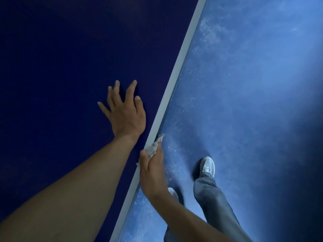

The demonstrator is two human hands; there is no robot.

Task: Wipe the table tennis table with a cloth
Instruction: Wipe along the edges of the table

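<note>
Seemingly at the table's side, the dark blue table tennis table [61, 58] was seen filling the left of the view, its pale edge band [176, 79] running diagonally from the top centre down to the bottom left of centre. The left hand [125, 112] was laid flat on the tabletop just beside that edge, its fingers straight and spread, nothing being held. A pale, frayed cloth [153, 147] was pressed against the edge band by the right hand [153, 173], the thumb lying on the table side and the fingers stretched along the outer side, so that the cloth was pinched between them over the rim. Beyond the edge, a speckled blue floor [244, 84] was shown, on which a grey trouser leg [209, 194] and a white shoe [208, 165] were planted.
</note>
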